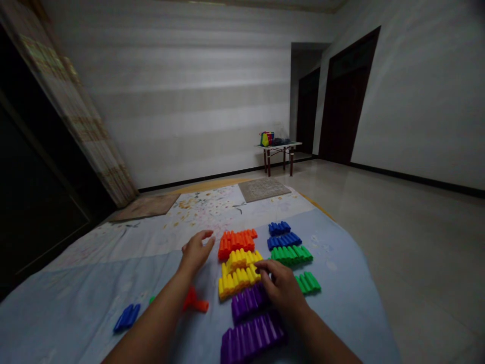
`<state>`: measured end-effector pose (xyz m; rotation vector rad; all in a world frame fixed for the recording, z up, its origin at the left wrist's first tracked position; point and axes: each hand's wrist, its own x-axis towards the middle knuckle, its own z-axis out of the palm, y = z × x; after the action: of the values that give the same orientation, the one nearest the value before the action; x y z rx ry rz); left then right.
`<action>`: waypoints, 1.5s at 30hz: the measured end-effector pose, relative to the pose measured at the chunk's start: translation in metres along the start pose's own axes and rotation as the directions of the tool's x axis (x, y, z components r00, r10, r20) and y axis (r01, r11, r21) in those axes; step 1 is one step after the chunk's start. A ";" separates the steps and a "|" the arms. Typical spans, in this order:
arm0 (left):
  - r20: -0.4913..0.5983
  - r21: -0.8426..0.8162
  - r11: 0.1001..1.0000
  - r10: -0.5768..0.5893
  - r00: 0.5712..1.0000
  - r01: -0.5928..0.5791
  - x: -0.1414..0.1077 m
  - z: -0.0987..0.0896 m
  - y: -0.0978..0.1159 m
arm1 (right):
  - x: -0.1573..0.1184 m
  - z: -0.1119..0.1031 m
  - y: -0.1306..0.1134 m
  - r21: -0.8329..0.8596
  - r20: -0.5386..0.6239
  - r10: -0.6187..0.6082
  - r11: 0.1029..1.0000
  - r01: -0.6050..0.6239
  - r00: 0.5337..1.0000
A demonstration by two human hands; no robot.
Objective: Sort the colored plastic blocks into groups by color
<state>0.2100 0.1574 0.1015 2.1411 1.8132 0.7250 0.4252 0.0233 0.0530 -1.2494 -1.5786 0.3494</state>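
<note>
Rows of short plastic tubes lie on the light blue cloth in front of me, grouped by colour. My left hand (197,251) hovers just left of the orange tubes (237,243), its thumb and fingers apart and holding nothing. At the right end of the yellow tubes (238,280), my right hand (279,283) has its fingertips closed on a tube. Purple tubes (253,337) lie in two rows nearest me. Green tubes (291,255) and blue tubes (284,240) form rows on the right. My right hand partly covers the purple and lower green rows.
Some blue tubes (127,318) and an orange piece (197,303) lie apart near my left forearm. Beyond the cloth's flowered part are two mats (264,189). A small table (278,146) holding colourful items stands by the far wall. Tiled floor (409,253) borders the right edge.
</note>
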 end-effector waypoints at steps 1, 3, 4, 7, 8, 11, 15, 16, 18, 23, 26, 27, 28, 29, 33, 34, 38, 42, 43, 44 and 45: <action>-0.021 -0.011 1.000 -0.017 1.000 0.017 -0.004 -0.004 -0.011 | 0.000 0.000 0.000 0.003 0.003 -0.002 1.000 0.002 1.000; -0.055 -0.025 0.998 -0.053 0.997 0.051 -0.014 -0.014 -0.033 | -0.001 0.000 0.000 0.006 0.005 -0.002 1.000 0.002 1.000; -0.069 -0.028 0.997 -0.071 0.995 0.070 -0.020 -0.019 -0.045 | -0.002 0.000 0.000 0.006 0.007 0.001 1.000 -0.001 1.000; -0.092 -0.029 0.992 -0.123 0.988 0.120 -0.039 -0.034 -0.076 | -0.003 0.000 0.002 -0.001 0.021 0.016 1.000 -0.016 1.000; -0.092 -0.027 0.991 -0.134 0.987 0.132 -0.046 -0.038 -0.084 | -0.004 0.000 0.002 -0.004 0.027 0.020 1.000 -0.020 0.999; -0.068 -0.013 0.989 -0.145 0.987 0.144 -0.066 -0.045 -0.102 | -0.004 0.000 0.003 -0.015 0.041 0.020 1.000 -0.019 0.999; -0.026 0.006 0.991 -0.134 0.991 0.134 -0.090 -0.045 -0.104 | -0.004 0.000 0.002 -0.026 0.032 0.015 1.000 -0.014 0.999; -0.015 0.010 0.992 -0.127 0.992 0.128 -0.096 -0.045 -0.100 | -0.005 0.000 0.002 -0.028 0.031 0.016 0.999 -0.015 0.999; 0.021 0.035 0.994 -0.104 0.994 0.104 -0.107 -0.043 -0.088 | -0.005 0.000 0.002 -0.031 0.035 0.018 0.999 -0.017 0.999; 0.165 0.139 0.989 0.033 0.986 -0.056 -0.126 -0.032 -0.051 | -0.005 0.000 0.002 -0.041 0.057 0.018 0.999 -0.015 0.998; 0.221 0.164 0.978 0.091 0.971 -0.128 -0.130 -0.023 -0.035 | -0.005 0.001 0.002 -0.038 0.053 0.015 0.999 -0.013 0.999; 0.239 0.175 0.974 0.099 0.966 -0.143 -0.130 -0.020 -0.030 | -0.005 0.001 0.002 -0.034 0.049 0.013 0.999 -0.011 0.999; 0.257 0.186 0.971 0.103 0.961 -0.153 -0.130 -0.018 -0.026 | -0.005 0.001 0.002 -0.030 0.046 0.010 1.000 -0.009 0.999; 0.277 0.199 0.967 0.101 0.956 -0.160 -0.130 -0.017 -0.023 | -0.005 0.001 0.002 -0.026 0.045 0.008 1.000 -0.007 0.999; 0.311 0.270 0.954 0.042 0.949 -0.130 -0.129 -0.014 -0.015 | -0.004 0.002 0.004 -0.022 0.055 0.011 1.000 -0.010 0.998; 0.304 0.284 0.952 0.026 0.952 -0.116 -0.130 -0.013 -0.015 | -0.004 0.002 0.004 -0.024 0.058 0.015 1.000 -0.014 0.998; 0.283 0.285 0.955 -0.005 0.959 -0.079 -0.132 -0.010 -0.020 | -0.004 0.004 0.007 -0.016 0.070 0.025 1.000 -0.024 0.997; 0.271 0.226 0.973 -0.028 0.962 -0.035 -0.134 -0.010 -0.023 | -0.004 0.005 0.009 0.000 0.057 0.019 1.000 -0.019 0.998; 0.271 0.203 0.979 -0.029 0.962 -0.027 -0.134 -0.011 -0.023 | -0.004 0.005 0.009 0.001 0.055 0.019 1.000 -0.019 0.998; 0.271 0.179 0.984 -0.031 0.962 -0.019 -0.134 -0.012 -0.023 | -0.004 0.005 0.009 0.001 0.055 0.018 1.000 -0.018 0.998; 0.272 0.157 0.988 -0.034 0.962 -0.009 -0.135 -0.012 -0.024 | -0.004 0.005 0.009 0.000 0.056 0.015 1.000 -0.015 0.998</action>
<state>0.1689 0.0295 0.0715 2.1951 1.7827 0.2714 0.4257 0.0253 0.0424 -1.2618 -1.6171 0.3971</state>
